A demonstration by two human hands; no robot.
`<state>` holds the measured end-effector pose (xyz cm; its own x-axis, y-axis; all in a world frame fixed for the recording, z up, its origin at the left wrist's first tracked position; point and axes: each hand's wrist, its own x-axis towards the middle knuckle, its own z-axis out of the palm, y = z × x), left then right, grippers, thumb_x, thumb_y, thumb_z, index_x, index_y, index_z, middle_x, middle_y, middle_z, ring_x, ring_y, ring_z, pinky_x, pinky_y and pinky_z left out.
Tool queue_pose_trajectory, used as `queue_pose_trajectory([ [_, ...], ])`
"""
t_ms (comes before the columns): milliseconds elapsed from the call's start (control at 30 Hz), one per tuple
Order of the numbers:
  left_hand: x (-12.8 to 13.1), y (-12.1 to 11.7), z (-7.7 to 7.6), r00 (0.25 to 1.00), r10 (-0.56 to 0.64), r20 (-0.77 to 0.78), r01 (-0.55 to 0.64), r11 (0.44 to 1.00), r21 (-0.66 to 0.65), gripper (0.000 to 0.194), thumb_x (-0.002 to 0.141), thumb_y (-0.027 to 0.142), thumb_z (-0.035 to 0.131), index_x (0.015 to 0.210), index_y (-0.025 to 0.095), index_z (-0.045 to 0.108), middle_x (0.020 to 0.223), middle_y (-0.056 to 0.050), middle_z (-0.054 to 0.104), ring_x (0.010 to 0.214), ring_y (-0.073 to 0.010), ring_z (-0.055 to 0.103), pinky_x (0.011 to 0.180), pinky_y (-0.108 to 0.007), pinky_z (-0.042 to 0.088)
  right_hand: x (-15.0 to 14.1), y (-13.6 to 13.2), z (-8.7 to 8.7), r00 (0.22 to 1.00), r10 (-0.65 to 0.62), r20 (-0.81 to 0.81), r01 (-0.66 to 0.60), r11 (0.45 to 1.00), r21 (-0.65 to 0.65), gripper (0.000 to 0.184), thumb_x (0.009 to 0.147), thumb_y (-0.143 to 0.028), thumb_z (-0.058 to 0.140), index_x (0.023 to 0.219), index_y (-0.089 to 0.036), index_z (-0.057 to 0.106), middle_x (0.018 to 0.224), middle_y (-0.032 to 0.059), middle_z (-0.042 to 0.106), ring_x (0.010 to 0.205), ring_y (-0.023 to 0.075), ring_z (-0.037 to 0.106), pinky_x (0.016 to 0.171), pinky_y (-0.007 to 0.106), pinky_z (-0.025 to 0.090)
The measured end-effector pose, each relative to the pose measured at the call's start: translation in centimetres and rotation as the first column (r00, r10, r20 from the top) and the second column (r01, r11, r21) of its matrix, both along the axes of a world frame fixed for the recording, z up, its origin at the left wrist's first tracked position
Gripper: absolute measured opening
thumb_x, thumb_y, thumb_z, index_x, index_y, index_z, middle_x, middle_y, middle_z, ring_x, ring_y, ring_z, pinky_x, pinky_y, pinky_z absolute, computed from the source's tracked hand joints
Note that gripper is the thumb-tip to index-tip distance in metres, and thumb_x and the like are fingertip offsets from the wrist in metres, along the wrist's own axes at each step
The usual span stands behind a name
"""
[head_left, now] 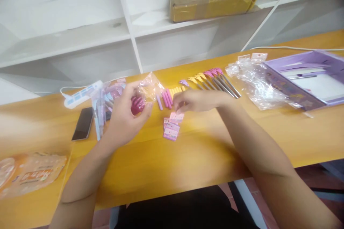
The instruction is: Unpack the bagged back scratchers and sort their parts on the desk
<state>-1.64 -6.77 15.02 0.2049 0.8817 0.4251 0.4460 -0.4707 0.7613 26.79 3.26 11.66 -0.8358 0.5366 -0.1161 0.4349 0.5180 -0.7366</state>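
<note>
My left hand [125, 118] is closed around a clear plastic bag [152, 84]. Inside the bag, between thumb and fingers, shows a round magenta item [138, 105] with stripes; its kind is unclear. To the right, my right hand [192, 101] pinches at the upper edge of a small pink card [176, 117]. More small printed cards [171, 131] lie overlapping just below it. Behind the hands, short pink sticks [167, 98], a lilac stick [159, 102] and yellow sticks [177, 89] lie in a row, partly hidden by my right hand.
Metal-shafted tools with yellow and magenta heads [213, 77] lie at the back. Clear bags [262, 82] lie beside a purple box [298, 94]. On the left are a power strip [83, 94], a phone [82, 124], filled bags [98, 114] and an orange package [34, 173].
</note>
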Motion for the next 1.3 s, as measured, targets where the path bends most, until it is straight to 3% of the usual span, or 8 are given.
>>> queue_pose_trajectory([
  [133, 0.5, 0.6, -0.9, 0.999, -0.014, 0.033, 0.014, 1.0, 0.0, 0.042, 0.101, 0.034, 0.071, 0.14, 0.031, 0.056, 0.103, -0.004, 0.061, 0.087, -0.0195, 0.06, 0.074, -0.036, 0.053, -2.6, 0.0, -2.2, 0.985, 0.071, 0.159, -0.049, 0.989, -0.138, 0.029, 0.09, -0.038, 0.08, 0.109, -0.017, 0.079, 0.097, 0.0054, 0.078, 0.078, 0.017, 0.069, 0.071, 0.029, 0.053],
  [267, 1.4, 1.2, -2.5, 0.996, -0.06, 0.072, 0.062, 0.997, -0.033, 0.051, 0.1, 0.04, 0.074, 0.143, 0.032, 0.047, 0.105, -0.003, 0.062, 0.092, -0.0204, 0.064, 0.08, -0.038, 0.055, -3.2, -1.7, -0.4, 0.969, -0.048, -0.242, 0.042, 0.999, -0.031, 0.048, 0.096, -0.058, 0.076, 0.124, -0.019, 0.071, 0.104, 0.0046, 0.075, 0.082, 0.0151, 0.065, 0.07, 0.028, 0.052],
  [567, 2.4, 1.7, -3.9, 0.992, -0.112, 0.061, 0.119, 0.984, -0.132, 0.055, 0.092, 0.043, 0.083, 0.134, 0.029, 0.049, 0.11, -0.003, 0.069, 0.095, -0.0194, 0.07, 0.085, -0.036, 0.055, -3.8, -5.2, 3.9, 0.791, -0.263, -0.552, 0.454, 0.857, 0.243, 0.054, 0.114, -0.054, 0.047, 0.073, -0.021, 0.061, 0.075, 0.0022, 0.058, 0.078, 0.0168, 0.058, 0.079, 0.033, 0.049],
  [767, 1.0, 4.7, -5.1, 0.781, -0.614, -0.113, 0.417, 0.649, -0.637, 0.026, 0.089, 0.045, 0.081, 0.104, 0.023, 0.077, 0.098, -0.004, 0.079, 0.086, -0.0226, 0.073, 0.078, -0.034, 0.054, -2.0, -5.5, 4.8, 0.827, -0.246, -0.506, 0.438, 0.845, 0.306, 0.049, 0.113, -0.053, 0.053, 0.076, -0.023, 0.067, 0.078, 0.0031, 0.062, 0.08, 0.0181, 0.063, 0.083, 0.038, 0.054],
  [900, 1.1, 5.8, -7.0, 0.682, -0.73, 0.048, 0.58, 0.5, -0.644, 0.038, 0.092, 0.044, 0.078, 0.125, 0.026, 0.074, 0.112, -0.005, 0.078, 0.096, -0.023, 0.072, 0.083, -0.035, 0.054, -1.1, -5.3, 5.2, 0.582, -0.414, -0.7, 0.699, 0.695, 0.17, 0.047, 0.108, -0.064, 0.057, 0.087, -0.025, 0.072, 0.077, 0.0028, 0.063, 0.074, 0.0179, 0.066, 0.072, 0.038, 0.059],
  [1100, 1.1, 6.6, -8.7, 0.637, -0.769, -0.055, 0.543, 0.498, -0.677, 0.042, 0.104, 0.056, 0.06, 0.098, 0.017, 0.075, 0.098, -0.004, 0.069, 0.088, -0.0182, 0.062, 0.081, -0.031, 0.045, -0.4, -4.8, 6.5, 0.119, -0.257, -0.959, 0.83, 0.556, -0.046, 0.036, 0.101, -0.061, 0.072, 0.09, -0.026, 0.072, 0.088, -0.0038, 0.068, 0.055, 0.0062, 0.06, 0.045, 0.022, 0.039],
  [1200, 1.3, 6.8, -9.1, 0.631, -0.775, -0.004, 0.563, 0.462, -0.685, 0.047, 0.107, 0.06, 0.056, 0.097, 0.017, 0.074, 0.095, -0.004, 0.068, 0.087, -0.018, 0.061, 0.082, -0.031, 0.045, 0.9, -4.8, 6.9, 0.211, -0.309, -0.927, 0.78, 0.625, -0.03, 0.03, 0.095, -0.055, 0.082, 0.093, -0.026, 0.075, 0.093, -0.0011, 0.072, 0.062, 0.0093, 0.064, 0.051, 0.027, 0.047],
  [1300, 1.4, 6.8, -10.1, 0.658, -0.744, 0.115, 0.596, 0.422, -0.683, 0.05, 0.106, 0.063, 0.055, 0.094, 0.017, 0.069, 0.092, -0.005, 0.067, 0.085, -0.0174, 0.061, 0.081, -0.031, 0.045, 8.7, -3.0, 7.7, 0.338, -0.465, -0.818, 0.766, 0.641, -0.048, 0.031, 0.086, -0.049, 0.093, 0.104, -0.029, 0.077, 0.108, 0.0023, 0.075, 0.083, 0.0185, 0.073, 0.074, 0.039, 0.063],
])
